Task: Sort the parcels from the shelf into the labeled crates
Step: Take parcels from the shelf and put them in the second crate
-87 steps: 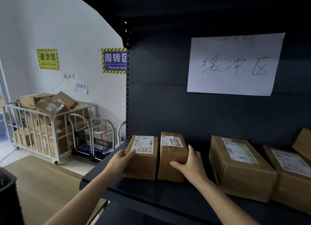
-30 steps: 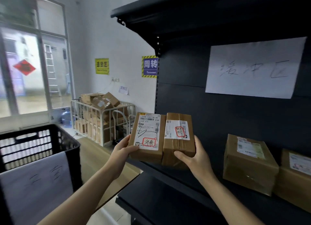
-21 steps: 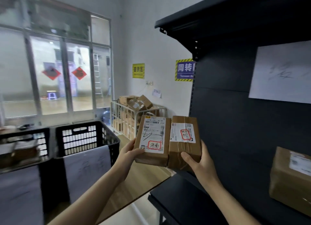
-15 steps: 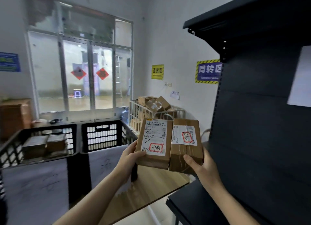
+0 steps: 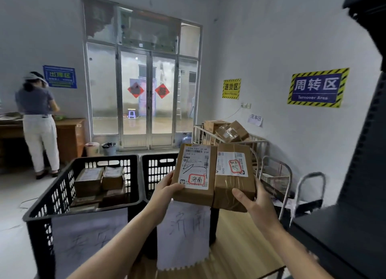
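**Findings**

1. Left crate (image 5: 62,195): black, slatted, holding several brown parcels. The writing on its front sheet (image 5: 89,237) is too blurred to read.
2. Right crate (image 5: 158,170): stands against the left crate, and its inside is mostly hidden. Its front sheet (image 5: 183,226) reads 济南.
3. Left grip (image 5: 165,190): grasping the left parcel (image 5: 194,174) at its lower left corner, thumb on the face. The parcel's label bears 济南 ringed in red.
4. Right parcel (image 5: 234,174): pressed side by side against the left parcel. Both are held up over the right crate with their labels facing the camera. Its red-ringed mark runs sideways and cannot be read with confidence.
5. Right grip (image 5: 257,201): grasping the right parcel from below, thumb on the face.
6. Shelf (image 5: 355,226): far right, well apart from both parcels.

**Assessment**

The step in hand appears to be checking the labels against the crate sheets. The left parcel matches the right crate, so the next move calls for separating the 2 parcels and lowering that one in. The right parcel's mark needs reading first.
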Tool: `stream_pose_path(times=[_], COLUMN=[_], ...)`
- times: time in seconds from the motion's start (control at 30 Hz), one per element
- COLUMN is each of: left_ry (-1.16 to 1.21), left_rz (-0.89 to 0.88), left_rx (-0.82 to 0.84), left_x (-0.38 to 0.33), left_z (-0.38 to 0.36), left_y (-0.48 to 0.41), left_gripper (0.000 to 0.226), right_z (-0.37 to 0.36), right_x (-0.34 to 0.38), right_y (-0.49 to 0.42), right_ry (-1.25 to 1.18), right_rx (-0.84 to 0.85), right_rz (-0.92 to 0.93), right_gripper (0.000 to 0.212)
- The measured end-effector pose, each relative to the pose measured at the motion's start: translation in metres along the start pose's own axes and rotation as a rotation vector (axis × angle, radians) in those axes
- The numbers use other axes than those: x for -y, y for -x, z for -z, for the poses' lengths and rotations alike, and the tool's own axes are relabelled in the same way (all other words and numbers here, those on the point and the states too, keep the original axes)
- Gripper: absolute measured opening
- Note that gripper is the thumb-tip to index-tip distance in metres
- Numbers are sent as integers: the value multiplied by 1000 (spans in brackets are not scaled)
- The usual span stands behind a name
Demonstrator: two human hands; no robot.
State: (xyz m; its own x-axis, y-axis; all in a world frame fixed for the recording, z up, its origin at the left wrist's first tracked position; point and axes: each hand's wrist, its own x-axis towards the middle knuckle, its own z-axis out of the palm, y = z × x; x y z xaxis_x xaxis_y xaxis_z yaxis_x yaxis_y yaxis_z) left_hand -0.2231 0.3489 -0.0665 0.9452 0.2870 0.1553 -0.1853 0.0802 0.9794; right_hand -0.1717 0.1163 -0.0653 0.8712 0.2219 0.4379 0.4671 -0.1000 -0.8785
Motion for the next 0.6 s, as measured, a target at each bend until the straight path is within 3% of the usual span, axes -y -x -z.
stream_pose_path(times=[0.6], left_ry=[23], left_rz=[-2], left_rx=[-90], left_x=[23], left_z=[139], left_y=[-136], left_gripper=[41], right_z=[-155], right_x=[-40], right_y=[-138], right_ry=[-92], right_rx=[135], right_rz=[-39], right_gripper=[37])
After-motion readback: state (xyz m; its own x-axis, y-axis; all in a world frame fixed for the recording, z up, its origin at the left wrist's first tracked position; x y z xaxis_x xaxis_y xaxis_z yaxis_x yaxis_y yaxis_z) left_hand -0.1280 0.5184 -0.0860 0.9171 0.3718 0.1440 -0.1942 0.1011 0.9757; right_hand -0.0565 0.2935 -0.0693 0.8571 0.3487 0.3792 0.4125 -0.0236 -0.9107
